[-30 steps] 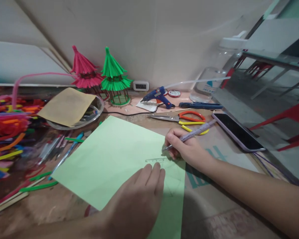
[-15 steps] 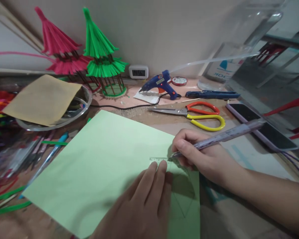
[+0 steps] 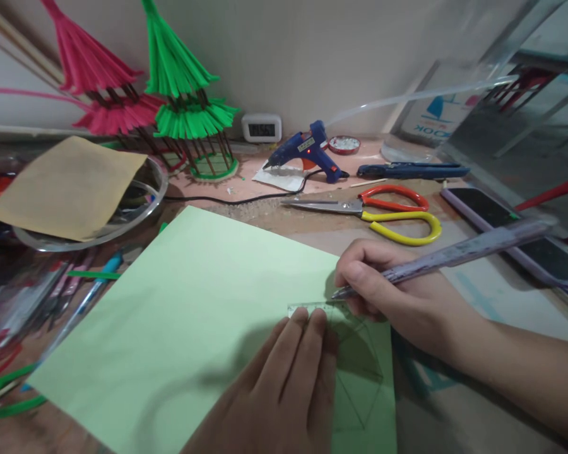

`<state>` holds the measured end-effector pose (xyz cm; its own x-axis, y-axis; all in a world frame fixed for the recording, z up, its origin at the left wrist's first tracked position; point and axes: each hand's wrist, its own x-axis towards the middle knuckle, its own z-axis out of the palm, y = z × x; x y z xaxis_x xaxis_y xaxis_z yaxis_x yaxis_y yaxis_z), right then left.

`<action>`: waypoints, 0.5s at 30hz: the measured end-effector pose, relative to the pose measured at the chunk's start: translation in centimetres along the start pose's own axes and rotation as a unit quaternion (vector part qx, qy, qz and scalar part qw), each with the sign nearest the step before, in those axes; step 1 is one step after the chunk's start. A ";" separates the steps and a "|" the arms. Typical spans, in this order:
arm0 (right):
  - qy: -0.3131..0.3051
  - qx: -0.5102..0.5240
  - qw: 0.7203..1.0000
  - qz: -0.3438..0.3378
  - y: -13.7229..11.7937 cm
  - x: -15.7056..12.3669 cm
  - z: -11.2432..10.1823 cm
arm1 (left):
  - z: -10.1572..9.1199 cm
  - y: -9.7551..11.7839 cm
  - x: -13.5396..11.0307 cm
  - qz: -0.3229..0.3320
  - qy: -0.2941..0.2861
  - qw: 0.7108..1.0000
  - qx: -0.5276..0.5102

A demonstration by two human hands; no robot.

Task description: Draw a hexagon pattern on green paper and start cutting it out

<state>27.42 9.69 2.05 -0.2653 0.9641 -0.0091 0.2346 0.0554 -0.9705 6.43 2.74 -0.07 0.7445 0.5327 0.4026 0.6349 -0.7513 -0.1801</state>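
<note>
My left hand (image 3: 284, 391) lies flat, fingers stretched out and close together, pressing a clear plastic set square (image 3: 345, 353) down on the pale green sheet of paper (image 3: 194, 315). The set square is thin, see-through and triangular, its top edge marked with fine gradations just beyond my fingertips. My right hand (image 3: 388, 296) is closed around a long slim pen (image 3: 454, 253) with a pale lilac patterned barrel; its tip touches the paper right at the set square's top edge. The paper is smooth and matte, lying at an angle on the worn brownish surface (image 3: 492, 296).

Behind it lie scissors (image 3: 378, 211) with steel blades and looped orange and yellow handles, a blue glue gun (image 3: 310, 151) on a scrap of white paper, and a dark phone (image 3: 511, 227). By the wall stand two pleated paper pagodas, one pink (image 3: 99, 88), one green (image 3: 184, 94). A tan sheet (image 3: 66, 186) covers a clear round dish (image 3: 146, 202) at the left.
</note>
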 end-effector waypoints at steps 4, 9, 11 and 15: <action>0.005 -0.012 1.000 -0.009 0.0 -0.1 -0.1 | 0.4 -0.1 -0.1 0.008 0.009 1.000 0.003; 0.006 -0.016 1.000 -0.009 0.2 -0.1 -0.2 | 0.5 -0.1 -0.4 0.018 -0.005 1.000 -0.005; 0.004 -0.011 1.000 -0.005 0.3 -0.1 -0.2 | 0.5 -0.1 -0.5 0.020 -0.009 1.000 -0.004; 0.004 0.000 1.000 0.000 0.1 -0.2 -0.1 | 0.4 -0.1 -0.6 0.030 -0.012 0.999 -0.001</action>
<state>27.56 9.56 1.95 -0.2572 0.9663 -0.0075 0.2352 0.0551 -0.9704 5.96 2.65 -0.66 0.7857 0.4963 0.3693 0.5891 -0.7825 -0.2016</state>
